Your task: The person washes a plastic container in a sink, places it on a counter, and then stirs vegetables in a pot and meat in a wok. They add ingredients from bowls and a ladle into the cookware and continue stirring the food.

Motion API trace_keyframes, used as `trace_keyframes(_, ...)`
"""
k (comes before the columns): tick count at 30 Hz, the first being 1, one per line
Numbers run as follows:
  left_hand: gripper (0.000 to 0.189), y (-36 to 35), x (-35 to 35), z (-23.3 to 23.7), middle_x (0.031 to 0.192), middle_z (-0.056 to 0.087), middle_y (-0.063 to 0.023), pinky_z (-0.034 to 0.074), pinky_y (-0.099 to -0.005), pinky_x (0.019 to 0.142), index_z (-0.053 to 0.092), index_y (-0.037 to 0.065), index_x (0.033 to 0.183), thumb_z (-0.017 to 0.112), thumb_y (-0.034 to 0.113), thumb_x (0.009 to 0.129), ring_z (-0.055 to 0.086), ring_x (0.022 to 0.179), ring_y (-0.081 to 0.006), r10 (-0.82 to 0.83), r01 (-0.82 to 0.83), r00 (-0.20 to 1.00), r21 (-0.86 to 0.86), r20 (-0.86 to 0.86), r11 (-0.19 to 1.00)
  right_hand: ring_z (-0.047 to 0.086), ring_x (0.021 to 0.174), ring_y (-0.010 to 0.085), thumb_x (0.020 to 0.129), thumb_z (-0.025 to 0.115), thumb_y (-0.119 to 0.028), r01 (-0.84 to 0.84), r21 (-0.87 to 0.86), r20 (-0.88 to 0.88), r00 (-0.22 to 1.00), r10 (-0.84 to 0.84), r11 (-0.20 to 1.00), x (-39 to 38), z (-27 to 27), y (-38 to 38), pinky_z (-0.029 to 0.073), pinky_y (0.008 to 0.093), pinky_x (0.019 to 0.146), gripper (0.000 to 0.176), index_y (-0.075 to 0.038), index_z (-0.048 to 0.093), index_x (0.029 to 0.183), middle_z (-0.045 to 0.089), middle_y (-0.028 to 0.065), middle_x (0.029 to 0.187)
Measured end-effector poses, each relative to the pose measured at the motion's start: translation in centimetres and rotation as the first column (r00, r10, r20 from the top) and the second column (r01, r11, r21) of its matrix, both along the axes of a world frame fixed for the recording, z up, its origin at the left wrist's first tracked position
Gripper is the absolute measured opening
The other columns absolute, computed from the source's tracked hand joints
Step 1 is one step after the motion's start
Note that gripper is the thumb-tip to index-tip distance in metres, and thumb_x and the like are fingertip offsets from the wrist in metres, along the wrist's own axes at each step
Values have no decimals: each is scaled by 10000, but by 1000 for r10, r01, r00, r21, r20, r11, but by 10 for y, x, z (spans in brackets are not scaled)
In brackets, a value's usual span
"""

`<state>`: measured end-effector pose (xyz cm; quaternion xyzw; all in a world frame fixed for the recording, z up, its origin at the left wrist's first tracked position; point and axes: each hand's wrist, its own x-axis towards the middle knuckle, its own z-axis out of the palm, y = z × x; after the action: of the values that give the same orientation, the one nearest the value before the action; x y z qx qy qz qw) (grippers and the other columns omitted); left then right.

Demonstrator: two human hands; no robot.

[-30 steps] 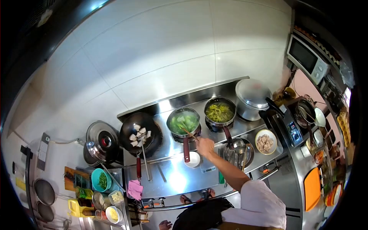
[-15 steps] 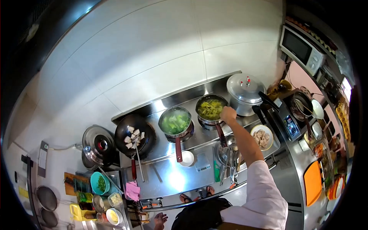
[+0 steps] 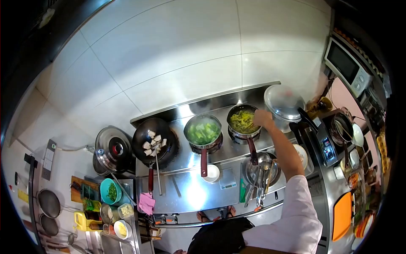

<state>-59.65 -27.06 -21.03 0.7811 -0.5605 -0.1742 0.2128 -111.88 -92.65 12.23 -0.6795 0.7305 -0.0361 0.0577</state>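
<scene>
My right hand [image 3: 263, 118] is above the right rim of a saucepan of yellow-green vegetables [image 3: 242, 122], between it and a large lidded silver pot [image 3: 284, 101]. Its fingers are bent together; what they hold, if anything, is hidden. To the left, a second saucepan contains steaming bright green leaves [image 3: 203, 132]. Farther left, a black wok [image 3: 144, 131] has pale chunks [image 3: 153, 144] in it and a long-handled metal utensil [image 3: 159, 178] resting there. Only a sliver of my left hand [image 3: 180, 252] shows at the bottom edge, away from the stove.
On the counter front are a white bowl [image 3: 210, 173], a small scale [image 3: 228, 183] and a metal basin of ladles [image 3: 249, 173]. A pink cloth [image 3: 146, 203] lies at the left corner. My right arm partly covers a plate [image 3: 301, 156]. A teal bowl [image 3: 109, 185] stands left.
The camera view has shifted, so the stove items appear farther right. My left hand, seen with spread fingers before, has dropped almost out of view. My right hand stays at the same saucepan.
</scene>
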Motion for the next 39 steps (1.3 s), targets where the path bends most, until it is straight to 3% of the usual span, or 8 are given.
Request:
trace_keyframes(5, 332, -40, 25, 40, 950, 619, -159, 500, -394, 583, 496, 21, 1136, 583, 154, 845, 607, 825, -326, -402, 407, 913, -106, 67, 907, 639, 866, 329, 702, 558, -197, 96, -57, 82, 992, -91, 994, 6, -30, -12, 511, 427, 741, 262, -29, 670, 867, 651, 197, 913)
trace_keyframes(6, 291, -65, 24, 38, 956, 624, -175, 514, -381, 620, 491, 16, 1116, 532, 172, 873, 626, 810, -310, 131, -70, 840, 134, -527, 988, 635, 881, 330, 706, 552, -196, 116, -68, 100, 989, -109, 991, 9, -47, -13, 507, 423, 753, 273, -25, 668, 885, 647, 200, 934)
trace_keyframes(7, 264, -81, 21, 37, 961, 628, -191, 527, -368, 656, 486, 11, 1095, 481, 191, 901, 646, 794, -295, 640, -298, 252, 571, -726, 765, 635, 881, 330, 706, 552, -196, 118, -71, 99, 989, -111, 990, 12, -53, -7, 507, 423, 753, 273, -25, 668, 885, 647, 200, 934)
trace_keyframes(18, 200, -107, 8, 65, 871, 649, -160, 496, -334, 528, 512, 32, 1020, 492, 156, 864, 652, 676, -273, 809, -398, 276, 704, -519, 588, 631, 888, 334, 734, 564, -224, 185, -90, 171, 971, -168, 978, -1, -52, -12, 508, 428, 763, 270, -34, 670, 894, 645, 200, 937)
trace_keyframes(21, 363, -58, 20, 54, 981, 614, -174, 510, -365, 540, 472, 11, 1167, 583, 166, 859, 628, 798, -326, 566, -226, 176, 527, -805, 819, 636, 894, 316, 729, 556, -193, 74, 48, 39, 996, -76, 996, -3, -87, -9, 515, 396, 760, 247, -58, 671, 901, 650, 176, 961)
trace_keyframes(22, 382, -57, 19, 53, 972, 610, -183, 515, -341, 505, 454, 9, 1183, 578, 191, 871, 637, 734, -312, 447, -161, 390, 418, -805, 894, 635, 900, 313, 727, 556, -192, 62, 66, 45, 997, -65, 996, -5, -83, -7, 513, 393, 767, 250, -55, 671, 902, 650, 175, 962)
trace_keyframes(25, 425, -55, 20, 42, 978, 608, -189, 531, -370, 527, 438, 8, 1202, 597, 208, 862, 637, 759, -320, 598, -243, 152, 557, -787, 794, 632, 905, 315, 724, 555, -202, 65, 60, 66, 995, -69, 996, -19, -59, 5, 508, 396, 774, 266, -39, 669, 901, 650, 179, 955)
trace_keyframes(39, 202, -160, 6, 68, 910, 641, -151, 508, -310, 561, 505, 53, 1034, 484, 176, 876, 645, 688, -244, 601, -215, 393, 566, -696, 796, 592, 730, 399, 850, 514, -276, 278, -264, 337, 924, -182, 924, -33, -102, 143, 471, 465, 651, 247, -76, 646, 911, 617, 205, 757)
